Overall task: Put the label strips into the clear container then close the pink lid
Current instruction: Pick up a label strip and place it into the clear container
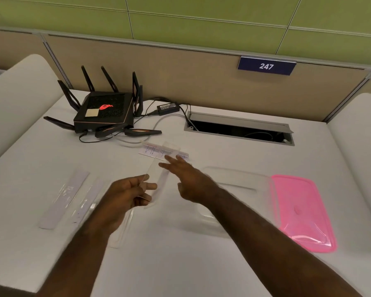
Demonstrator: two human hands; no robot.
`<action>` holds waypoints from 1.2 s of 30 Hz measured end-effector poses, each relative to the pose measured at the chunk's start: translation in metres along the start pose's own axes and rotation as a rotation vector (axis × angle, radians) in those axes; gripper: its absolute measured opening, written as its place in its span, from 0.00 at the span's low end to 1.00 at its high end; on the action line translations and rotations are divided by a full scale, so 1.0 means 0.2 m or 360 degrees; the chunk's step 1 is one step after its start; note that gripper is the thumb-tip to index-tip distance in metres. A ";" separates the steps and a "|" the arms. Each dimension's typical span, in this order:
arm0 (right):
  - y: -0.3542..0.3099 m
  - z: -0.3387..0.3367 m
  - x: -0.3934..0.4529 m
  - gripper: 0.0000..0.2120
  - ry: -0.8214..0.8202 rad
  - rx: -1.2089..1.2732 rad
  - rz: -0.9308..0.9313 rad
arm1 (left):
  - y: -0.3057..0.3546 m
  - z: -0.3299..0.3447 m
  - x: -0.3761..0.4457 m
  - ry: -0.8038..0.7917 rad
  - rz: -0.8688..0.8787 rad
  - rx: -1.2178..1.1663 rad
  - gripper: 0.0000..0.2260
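Observation:
My left hand (130,195) pinches the near end of a clear label strip (159,166) that slants up and away over the table. My right hand (185,179) reaches forward with straight fingers, their tips at a white strip with blue writing (152,150) lying further back. The clear container (240,179) sits on the table under my right forearm. Its pink lid (302,211) lies open on the right, joined to the container's edge. Two more strips (64,198) lie side by side at the left. Another clear strip (124,228) lies under my left wrist.
A black router (104,112) with several antennas stands at the back left, with a power adapter (168,108) and cables beside it. An open cable hatch (240,129) is cut into the table at the back. A beige partition with a "247" sign (266,66) closes the far side.

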State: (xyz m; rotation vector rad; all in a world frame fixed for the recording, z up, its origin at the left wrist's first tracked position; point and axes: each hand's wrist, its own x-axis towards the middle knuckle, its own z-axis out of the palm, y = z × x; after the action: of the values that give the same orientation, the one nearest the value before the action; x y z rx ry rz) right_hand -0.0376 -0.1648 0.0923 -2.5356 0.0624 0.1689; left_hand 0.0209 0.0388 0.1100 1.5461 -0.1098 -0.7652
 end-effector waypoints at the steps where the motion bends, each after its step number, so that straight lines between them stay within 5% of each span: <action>1: 0.01 -0.03 0.00 0.40 0.0082 -0.0095 -0.0051 | 0.04 -0.02 -0.01 -0.0074 -0.0005 0.0039 0.12; 9: 0.28 -0.37 -0.19 0.33 0.0409 -0.0387 -0.0066 | 0.17 0.03 0.00 -0.0554 -0.0094 0.0116 0.14; 15: 0.49 -0.49 -0.45 0.26 0.0285 -0.0245 0.0169 | 0.16 0.22 0.07 -0.0362 0.0108 0.0449 0.12; 19: 0.59 -0.51 -0.61 0.23 0.0249 0.0044 0.0349 | 0.16 0.32 0.12 -0.0408 0.0243 0.0806 0.20; 27: 0.74 -0.51 -0.82 0.16 0.0267 0.0210 0.0550 | 0.03 0.53 0.25 -0.0383 0.0568 0.1215 0.11; 36: 0.88 -0.37 -0.91 0.22 0.0191 -0.0099 0.0799 | -0.18 0.65 0.30 -0.0196 0.0901 0.1889 0.18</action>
State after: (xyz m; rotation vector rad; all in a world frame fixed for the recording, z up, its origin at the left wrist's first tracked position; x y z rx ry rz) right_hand -0.2251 -0.3501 0.0787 -2.5409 0.7526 0.2163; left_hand -0.0145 -0.0960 0.0630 2.3832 -1.2144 -0.2968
